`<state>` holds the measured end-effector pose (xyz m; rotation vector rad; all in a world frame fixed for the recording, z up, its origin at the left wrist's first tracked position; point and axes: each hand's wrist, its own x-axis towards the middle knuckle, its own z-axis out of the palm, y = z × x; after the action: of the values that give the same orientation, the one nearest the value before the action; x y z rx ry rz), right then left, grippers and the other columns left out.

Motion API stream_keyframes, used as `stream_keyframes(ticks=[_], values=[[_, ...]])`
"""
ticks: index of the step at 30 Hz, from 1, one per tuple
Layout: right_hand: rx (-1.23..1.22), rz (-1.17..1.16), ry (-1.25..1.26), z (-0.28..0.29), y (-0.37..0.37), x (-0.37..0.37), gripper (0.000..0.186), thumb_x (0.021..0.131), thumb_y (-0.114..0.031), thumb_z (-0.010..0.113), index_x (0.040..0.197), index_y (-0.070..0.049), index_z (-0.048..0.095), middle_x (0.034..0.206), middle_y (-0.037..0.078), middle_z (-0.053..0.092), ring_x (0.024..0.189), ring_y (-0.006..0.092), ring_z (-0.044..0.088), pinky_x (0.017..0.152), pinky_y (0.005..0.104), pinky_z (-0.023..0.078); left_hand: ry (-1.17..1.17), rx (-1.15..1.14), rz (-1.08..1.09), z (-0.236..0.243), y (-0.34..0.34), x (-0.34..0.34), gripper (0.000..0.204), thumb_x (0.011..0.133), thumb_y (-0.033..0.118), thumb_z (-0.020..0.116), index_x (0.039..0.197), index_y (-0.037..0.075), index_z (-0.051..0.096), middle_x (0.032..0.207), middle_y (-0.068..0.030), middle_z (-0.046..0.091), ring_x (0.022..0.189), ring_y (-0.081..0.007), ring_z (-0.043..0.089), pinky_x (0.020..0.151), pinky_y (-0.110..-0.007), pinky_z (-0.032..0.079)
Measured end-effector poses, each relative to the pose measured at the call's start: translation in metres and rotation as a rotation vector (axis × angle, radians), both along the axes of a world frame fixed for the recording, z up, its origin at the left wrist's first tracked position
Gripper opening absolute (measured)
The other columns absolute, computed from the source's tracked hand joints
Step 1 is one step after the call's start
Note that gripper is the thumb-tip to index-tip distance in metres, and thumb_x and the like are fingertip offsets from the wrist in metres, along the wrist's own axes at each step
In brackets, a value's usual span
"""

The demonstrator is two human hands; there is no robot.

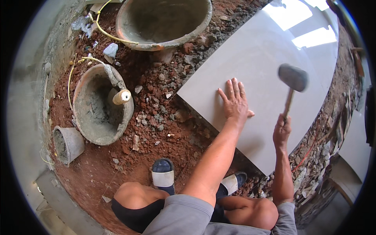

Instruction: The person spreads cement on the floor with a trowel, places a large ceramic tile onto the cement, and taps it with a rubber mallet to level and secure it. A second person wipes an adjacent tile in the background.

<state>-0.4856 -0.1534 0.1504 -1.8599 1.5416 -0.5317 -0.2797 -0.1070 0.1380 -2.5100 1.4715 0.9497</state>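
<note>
Three mortar-caked tubs stood on the red earth at the left. One large pale tile [270, 70] lay beyond them, its long axis running toward the far right. The left hand [236, 102] pressed flat, fingers spread, near its near-left corner. The right hand [281, 131] gripped one rubber mallet [293, 77], head raised above the tile's middle.

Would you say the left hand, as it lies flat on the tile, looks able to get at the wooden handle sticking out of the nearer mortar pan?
Probably yes: the left hand holds nothing, and only open rubble lies between it and the wooden handle.
</note>
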Motion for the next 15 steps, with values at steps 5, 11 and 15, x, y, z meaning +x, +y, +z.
stream_keyframes(ticks=[5,11,15], values=[[0.017,0.048,0.174,0.001,0.001,0.007,0.029,0.101,-0.029,0.050,0.096,-0.001,0.053,0.064,0.012,0.051,0.057,0.0216,0.049,0.056,0.0387,0.042,-0.032,-0.039,-0.004,-0.003,0.002,-0.001,0.127,0.068,0.069,0.070,0.154,0.001,0.006,0.160,-0.0223,0.004,0.149,-0.0377,-0.001,0.111,-0.070,0.006],[0.138,0.128,0.196,-0.002,0.013,-0.001,0.033,0.101,-0.033,0.051,0.092,-0.001,0.052,0.061,0.005,0.046,0.056,0.0149,0.043,0.054,0.0358,0.039,-0.051,-0.037,-0.015,-0.004,0.003,-0.003,0.125,0.068,0.070,0.070,0.154,0.001,0.008,0.160,-0.0226,0.006,0.149,-0.0379,0.002,0.111,-0.070,0.009],[0.032,-0.029,0.126,0.003,0.021,-0.006,0.034,0.101,-0.034,0.051,0.090,-0.001,0.053,0.060,0.006,0.045,0.056,0.0153,0.044,0.053,0.0360,0.038,-0.048,-0.027,-0.016,-0.003,0.003,-0.002,0.126,0.068,0.070,0.070,0.153,0.001,0.009,0.160,-0.0230,0.005,0.149,-0.0381,0.001,0.111,-0.070,0.008]])
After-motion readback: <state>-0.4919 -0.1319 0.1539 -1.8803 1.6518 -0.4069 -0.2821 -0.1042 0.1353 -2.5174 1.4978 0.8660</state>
